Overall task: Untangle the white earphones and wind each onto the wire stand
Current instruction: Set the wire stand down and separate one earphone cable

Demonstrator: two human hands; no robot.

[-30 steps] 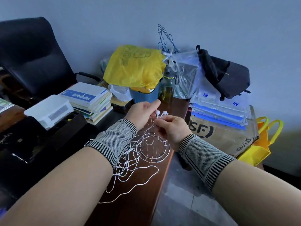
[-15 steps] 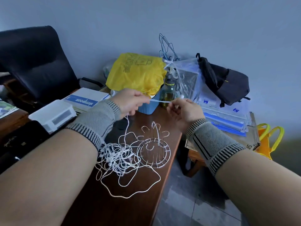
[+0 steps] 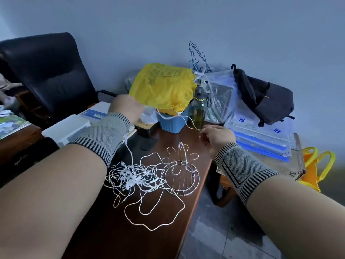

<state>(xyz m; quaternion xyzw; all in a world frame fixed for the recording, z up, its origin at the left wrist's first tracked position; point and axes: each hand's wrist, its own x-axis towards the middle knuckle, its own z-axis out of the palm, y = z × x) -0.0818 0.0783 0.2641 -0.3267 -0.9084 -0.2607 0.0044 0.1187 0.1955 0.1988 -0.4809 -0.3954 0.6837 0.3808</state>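
Note:
A tangle of white earphones (image 3: 134,176) lies on the dark wooden table (image 3: 119,228), with loose loops spreading toward the front edge. Right beside it stands the wire stand (image 3: 182,174), a round wire base with upright hooks. My left hand (image 3: 125,107) is raised above the table and holds one white cord (image 3: 183,121), which hangs down from it to the tangle. My right hand (image 3: 214,136) pinches the same cord above the stand, and the cord runs stretched between both hands. The left hand's fingers are blurred.
A yellow bag (image 3: 164,86) over a blue bin (image 3: 171,122), a bottle (image 3: 199,109), clear plastic bags, a black backpack (image 3: 265,98) and stacked folders (image 3: 261,139) crowd the back. Books and a white box (image 3: 67,128) lie left, near a black chair (image 3: 46,71).
My hands have risen from the stand and moved apart, drawing one cord out of the tangle; the left hand went up and left, and the span between the hands is longer.

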